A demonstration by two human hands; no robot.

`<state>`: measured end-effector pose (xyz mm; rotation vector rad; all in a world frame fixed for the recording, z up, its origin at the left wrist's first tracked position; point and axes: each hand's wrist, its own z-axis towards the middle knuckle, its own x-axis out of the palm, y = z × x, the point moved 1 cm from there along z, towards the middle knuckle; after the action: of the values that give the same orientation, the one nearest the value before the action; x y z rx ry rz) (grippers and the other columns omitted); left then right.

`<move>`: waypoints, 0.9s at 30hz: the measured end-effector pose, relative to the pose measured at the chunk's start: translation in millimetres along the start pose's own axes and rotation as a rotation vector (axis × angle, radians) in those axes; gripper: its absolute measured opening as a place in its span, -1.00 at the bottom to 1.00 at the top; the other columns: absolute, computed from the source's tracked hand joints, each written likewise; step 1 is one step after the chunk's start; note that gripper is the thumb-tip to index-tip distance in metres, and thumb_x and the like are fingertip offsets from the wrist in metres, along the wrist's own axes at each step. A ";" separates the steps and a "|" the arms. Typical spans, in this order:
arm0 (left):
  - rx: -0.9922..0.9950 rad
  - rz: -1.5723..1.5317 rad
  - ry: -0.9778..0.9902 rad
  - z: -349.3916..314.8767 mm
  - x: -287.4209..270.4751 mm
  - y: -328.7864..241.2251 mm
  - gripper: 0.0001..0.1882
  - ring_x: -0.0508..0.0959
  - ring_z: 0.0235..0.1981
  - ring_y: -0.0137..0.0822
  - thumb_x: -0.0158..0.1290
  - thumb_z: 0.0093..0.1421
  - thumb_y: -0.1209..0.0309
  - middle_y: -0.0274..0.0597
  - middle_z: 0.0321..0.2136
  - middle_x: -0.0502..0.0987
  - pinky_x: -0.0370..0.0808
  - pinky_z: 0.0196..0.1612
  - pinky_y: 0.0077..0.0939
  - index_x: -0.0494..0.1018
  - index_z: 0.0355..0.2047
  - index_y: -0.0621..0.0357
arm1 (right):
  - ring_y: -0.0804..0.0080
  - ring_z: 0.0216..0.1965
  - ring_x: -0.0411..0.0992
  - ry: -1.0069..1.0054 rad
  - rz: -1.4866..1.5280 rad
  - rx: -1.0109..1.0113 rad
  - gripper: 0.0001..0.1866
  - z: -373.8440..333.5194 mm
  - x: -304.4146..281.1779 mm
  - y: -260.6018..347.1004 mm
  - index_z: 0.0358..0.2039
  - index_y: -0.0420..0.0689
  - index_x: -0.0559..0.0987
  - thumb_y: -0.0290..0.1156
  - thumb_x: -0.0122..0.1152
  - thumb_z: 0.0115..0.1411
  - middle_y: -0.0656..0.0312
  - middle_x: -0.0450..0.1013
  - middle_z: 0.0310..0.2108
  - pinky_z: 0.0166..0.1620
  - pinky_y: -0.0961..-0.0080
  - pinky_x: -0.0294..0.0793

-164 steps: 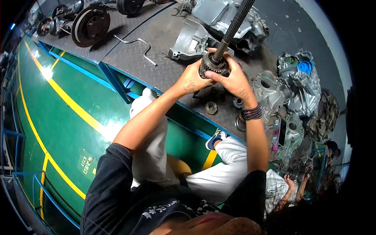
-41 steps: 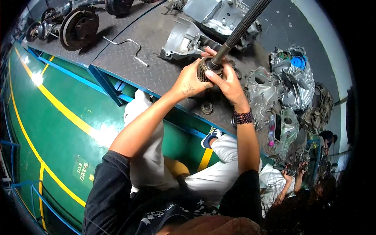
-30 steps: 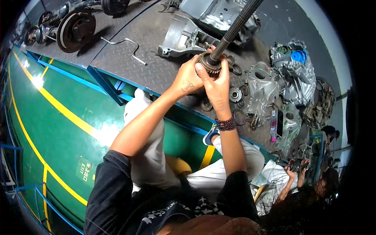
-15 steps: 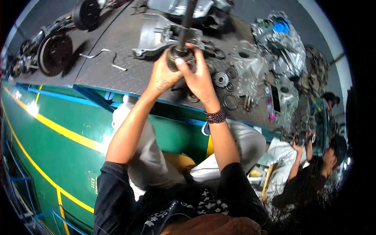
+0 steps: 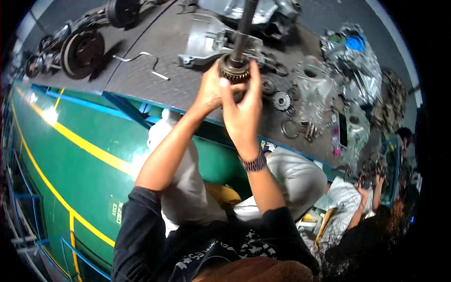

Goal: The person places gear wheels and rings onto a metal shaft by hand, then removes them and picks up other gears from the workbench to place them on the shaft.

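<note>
Apparent step: steadying a dark, round, toothed metal gear (image 5: 233, 71)
Left hand (image 5: 208, 92) and right hand (image 5: 243, 115) clasp its opposite sides; the next move likely calls for even grip.

Bare R. hand (image 5: 241, 115): moved from rt. of dark steel toothed gear (image 5: 234, 71), upper ctr., to below it. Sm. silver toothed gear (image 5: 282, 101), rt. of ctr.: now unobscured.

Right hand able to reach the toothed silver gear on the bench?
Likely yes: nothing visibly blocks the right hand from the silver gear, though that hand is occupied holding the geared shaft.
</note>
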<state>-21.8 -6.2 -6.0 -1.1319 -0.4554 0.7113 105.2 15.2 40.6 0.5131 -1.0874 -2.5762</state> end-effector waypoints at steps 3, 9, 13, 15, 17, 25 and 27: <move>0.007 0.069 -0.001 0.2 -3.2 -17.7 -0.33 0.61 -0.09 -0.35 0.40 -0.15 0.36 -0.15 -0.12 0.65 0.53 0.07 -0.36 0.49 0.03 0.23 | 0.13 0.28 0.36 -0.071 0.276 0.122 -0.38 -18.7 -11.3 3.6 0.38 -0.32 0.24 -0.30 0.14 0.43 -0.10 0.38 0.26 0.40 0.13 0.18; -0.002 -0.008 -0.007 -4.4 -7.1 -29.0 -0.36 0.60 -0.11 -0.38 0.40 -0.12 0.38 -0.18 -0.15 0.64 0.52 0.07 -0.39 0.49 0.03 0.23 | 0.28 0.37 0.27 0.156 0.510 0.177 -0.47 33.1 -3.4 -21.0 0.34 -0.32 0.38 -0.18 -0.12 0.57 -0.01 0.34 0.36 0.42 0.38 0.13; 0.011 0.009 0.049 -5.0 -10.1 -18.9 -0.36 0.60 -0.09 -0.37 0.40 -0.12 0.37 -0.17 -0.13 0.64 0.53 0.08 -0.37 0.49 0.02 0.24 | 0.26 0.24 0.43 0.024 0.404 0.137 -0.49 -0.1 -19.9 4.3 0.30 -0.33 0.40 -0.21 -0.17 0.57 -0.05 0.49 0.21 0.34 0.33 0.28; 0.027 0.017 0.051 -5.7 -8.6 -17.0 -0.38 0.60 -0.12 -0.37 0.40 -0.11 0.38 -0.18 -0.15 0.65 0.53 0.06 -0.38 0.49 0.00 0.25 | 0.33 0.08 0.52 -0.013 0.415 0.185 -0.51 1.2 -40.7 6.4 0.21 -0.30 0.46 -0.18 -0.27 0.58 -0.04 0.62 0.00 0.29 0.31 0.32; 0.028 0.043 0.046 -2.3 -5.5 -17.2 -0.43 0.60 -0.16 -0.40 0.40 -0.09 0.38 -0.22 -0.18 0.65 0.54 0.03 -0.41 0.50 -0.04 0.24 | 0.37 -0.13 0.55 -0.098 0.300 0.092 -0.51 26.0 -67.1 0.6 0.15 -0.28 0.47 -0.17 -0.32 0.59 0.00 0.65 -0.18 0.18 0.35 0.39; -0.064 0.064 0.214 9.2 -19.9 -23.9 -0.58 0.53 -0.26 -0.50 0.37 0.01 0.38 -0.37 -0.30 0.59 0.53 -0.08 -0.50 0.51 -0.14 0.20 | 0.48 -0.09 0.52 0.174 -0.061 -0.157 -0.66 145.9 -165.4 -22.3 0.05 -0.12 0.62 -0.23 -0.06 0.53 0.21 0.64 -0.14 0.05 0.50 0.44; -0.058 0.117 0.307 17.6 -19.0 -23.6 -0.58 0.55 -0.25 -0.50 0.37 0.04 0.33 -0.38 -0.29 0.60 0.53 -0.09 -0.50 0.52 -0.12 0.18 | 0.49 -0.16 0.52 0.221 -0.112 -0.044 -0.67 126.7 -177.0 -48.6 0.02 -0.11 0.63 -0.23 -0.04 0.53 0.24 0.64 -0.19 -0.01 0.48 0.46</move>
<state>-40.1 -14.1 22.8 -1.3055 -0.1509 0.6147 202.0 197.9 124.1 0.8471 -0.9496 -2.5546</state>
